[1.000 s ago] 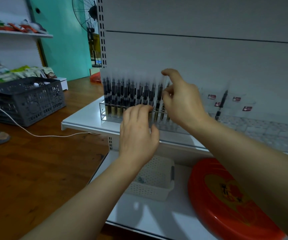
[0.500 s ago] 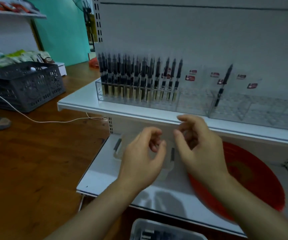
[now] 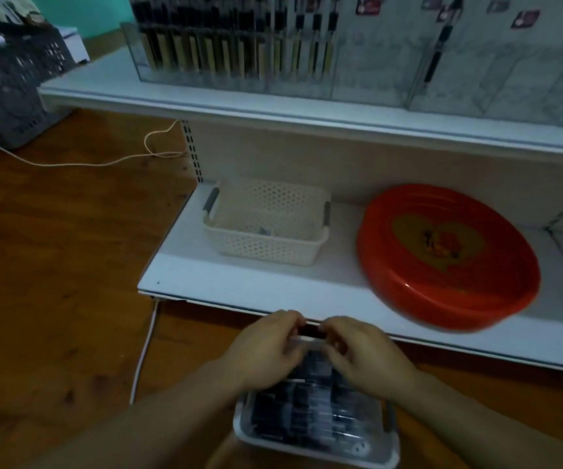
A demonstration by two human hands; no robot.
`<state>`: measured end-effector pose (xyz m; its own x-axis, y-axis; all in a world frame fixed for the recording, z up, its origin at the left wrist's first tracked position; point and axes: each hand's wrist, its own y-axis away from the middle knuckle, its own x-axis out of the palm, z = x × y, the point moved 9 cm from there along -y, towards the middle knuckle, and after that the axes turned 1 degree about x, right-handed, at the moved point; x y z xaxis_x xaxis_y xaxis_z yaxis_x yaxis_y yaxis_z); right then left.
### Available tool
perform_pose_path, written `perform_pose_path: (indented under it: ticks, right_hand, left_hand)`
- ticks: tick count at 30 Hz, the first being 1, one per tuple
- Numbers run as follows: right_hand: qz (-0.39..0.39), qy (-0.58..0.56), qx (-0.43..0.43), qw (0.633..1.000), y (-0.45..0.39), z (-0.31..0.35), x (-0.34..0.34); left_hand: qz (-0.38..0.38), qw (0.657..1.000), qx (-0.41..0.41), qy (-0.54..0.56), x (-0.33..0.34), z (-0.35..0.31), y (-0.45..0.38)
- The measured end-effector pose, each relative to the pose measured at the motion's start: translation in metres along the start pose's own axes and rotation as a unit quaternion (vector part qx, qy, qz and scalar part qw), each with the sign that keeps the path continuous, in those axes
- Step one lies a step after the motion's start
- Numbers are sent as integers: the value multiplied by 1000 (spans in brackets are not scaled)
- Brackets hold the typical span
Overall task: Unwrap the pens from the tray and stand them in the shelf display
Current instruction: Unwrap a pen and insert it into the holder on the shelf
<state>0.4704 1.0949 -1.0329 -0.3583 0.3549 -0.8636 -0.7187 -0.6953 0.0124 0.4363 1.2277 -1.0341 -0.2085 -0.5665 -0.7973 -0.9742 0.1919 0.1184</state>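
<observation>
A white tray (image 3: 310,450) full of several wrapped dark pens sits low on the floor in front of the shelf unit. Just above its far end, my left hand (image 3: 270,346) and my right hand (image 3: 366,353) meet and pinch the two ends of one wrapped pen (image 3: 309,331), held level between them. On the upper shelf stands the clear pen display (image 3: 273,76), its left part filled with several upright black pens (image 3: 226,38). A lone black pen (image 3: 437,55) leans in the right part.
The lower shelf (image 3: 256,286) carries a cream perforated basket (image 3: 266,225) and a round red tray (image 3: 442,255). A grey crate (image 3: 6,72) stands at the far left on the wooden floor (image 3: 53,265). A white cable (image 3: 145,346) runs across that floor.
Both hands came down from the pen display to the tray on the floor and took hold of one wrapped pen. The camera tilted downward with them.
</observation>
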Motion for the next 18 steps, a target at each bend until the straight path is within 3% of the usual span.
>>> perform_pose_path:
  ticks: [4,10,18]
  right_hand:
    - [116,87,17,989,21,-24,46]
    - [217,134,19,967,30,-39,82]
    - [245,129,25,960,31,-41,109]
  left_hand:
    - [121,992,-32,-31,47,19,9]
    - [249,966,-51,-40,97,27,20]
    - [273,959,-75,-20,110,45,18]
